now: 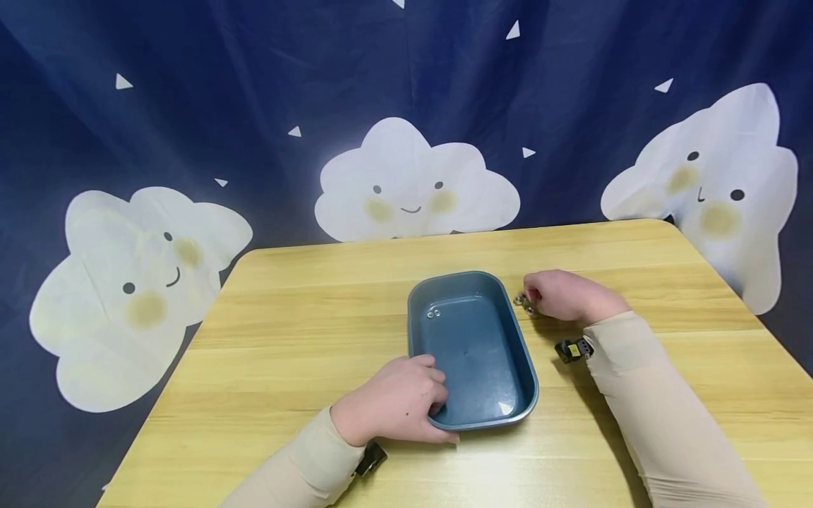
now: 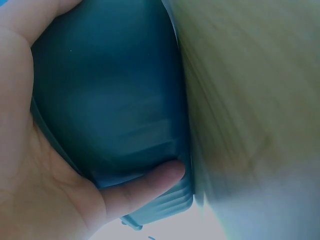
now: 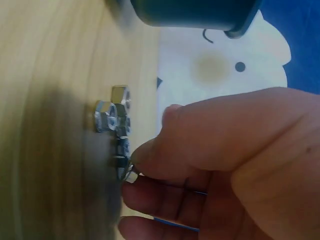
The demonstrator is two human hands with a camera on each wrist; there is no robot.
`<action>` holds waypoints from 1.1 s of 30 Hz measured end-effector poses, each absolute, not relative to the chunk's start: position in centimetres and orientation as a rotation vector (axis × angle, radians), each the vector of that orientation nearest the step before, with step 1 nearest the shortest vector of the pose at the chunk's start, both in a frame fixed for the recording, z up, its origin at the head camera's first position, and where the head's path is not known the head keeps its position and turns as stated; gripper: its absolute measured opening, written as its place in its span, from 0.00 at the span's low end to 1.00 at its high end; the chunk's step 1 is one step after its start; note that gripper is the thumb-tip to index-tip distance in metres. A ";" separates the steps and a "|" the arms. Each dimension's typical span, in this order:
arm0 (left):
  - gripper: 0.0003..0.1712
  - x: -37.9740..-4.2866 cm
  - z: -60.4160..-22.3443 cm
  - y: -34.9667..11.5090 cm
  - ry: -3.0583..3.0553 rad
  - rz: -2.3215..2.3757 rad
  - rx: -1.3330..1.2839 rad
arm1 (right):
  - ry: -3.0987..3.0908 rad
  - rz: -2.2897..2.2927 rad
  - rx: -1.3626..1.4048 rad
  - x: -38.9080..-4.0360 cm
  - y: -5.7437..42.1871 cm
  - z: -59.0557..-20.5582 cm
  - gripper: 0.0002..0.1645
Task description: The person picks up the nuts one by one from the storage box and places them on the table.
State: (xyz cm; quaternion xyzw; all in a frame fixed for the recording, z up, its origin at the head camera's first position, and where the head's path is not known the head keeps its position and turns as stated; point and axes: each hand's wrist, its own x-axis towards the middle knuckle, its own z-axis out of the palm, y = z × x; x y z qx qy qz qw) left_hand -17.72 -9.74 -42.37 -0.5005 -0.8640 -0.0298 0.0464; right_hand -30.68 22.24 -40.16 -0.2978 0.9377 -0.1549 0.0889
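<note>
A blue plastic tray (image 1: 479,353) lies on the table, with two small metal nuts (image 1: 434,313) near its far left inside. My left hand (image 1: 406,402) grips the tray's near left corner, its thumb along the outer wall and its fingers curled over the rim. To the right of the tray, my right hand (image 1: 562,293) is down at a small cluster of hex nuts (image 3: 106,117). Between its thumb and index finger it pinches one nut (image 3: 132,176), partly covered by the fingertips. The head view shows several of the clustered nuts beside that hand.
The wooden table (image 1: 305,339) extends around the tray on every side. Behind it hangs a dark blue curtain (image 1: 267,85) printed with clouds. A small black camera (image 1: 571,350) is strapped at the right wrist, another (image 1: 371,458) at the left.
</note>
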 end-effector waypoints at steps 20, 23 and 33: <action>0.33 -17.7 -42.3 -9.8 -2.610 -0.103 -1.534 | 2.877 -0.500 -0.800 -30.9 21.7 -40.2 0.11; 0.33 -17.6 -42.3 -9.8 -2.610 -0.097 -1.531 | 2.892 -0.545 -0.821 -30.7 21.5 -39.4 0.09; 0.32 -17.2 -42.1 -9.7 -2.618 -0.048 -1.514 | 2.873 -0.601 -0.963 -28.8 18.4 -37.3 0.06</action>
